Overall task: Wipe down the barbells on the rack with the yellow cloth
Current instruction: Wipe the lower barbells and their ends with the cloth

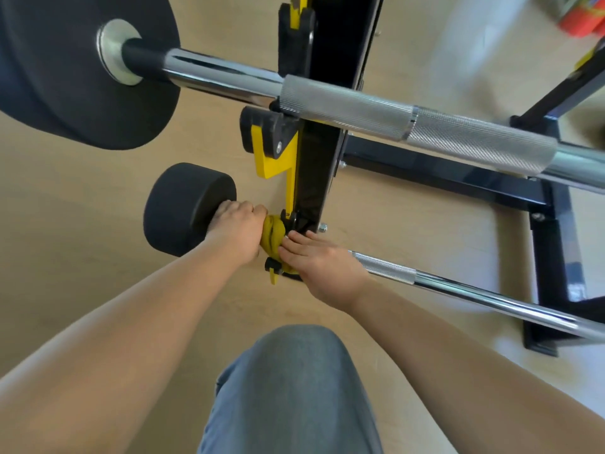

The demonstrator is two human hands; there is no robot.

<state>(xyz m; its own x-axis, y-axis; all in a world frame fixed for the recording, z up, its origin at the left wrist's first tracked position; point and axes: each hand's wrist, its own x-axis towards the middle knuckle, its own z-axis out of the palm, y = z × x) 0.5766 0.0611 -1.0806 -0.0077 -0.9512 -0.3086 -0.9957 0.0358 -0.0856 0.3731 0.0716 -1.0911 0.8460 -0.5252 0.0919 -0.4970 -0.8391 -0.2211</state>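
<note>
The yellow cloth point(272, 235) is bunched around the lower barbell point(458, 285), between its small black end weight point(188, 208) and the rack upright point(322, 152). My left hand point(237, 229) grips the cloth and the bar beside the end weight. My right hand point(322, 268) rests on the lower bar just right of the cloth, its fingertips touching the cloth by the rack hook. The upper barbell point(360, 108), chrome with knurled sections, lies across a yellow hook point(273, 149) and carries a large black plate point(75, 70).
The black rack base frame point(543, 224) runs along the wooden floor point(82, 273) to the right. My knee in grey trousers point(291, 388) is below the hands. A red object point(579, 18) sits at the top right corner.
</note>
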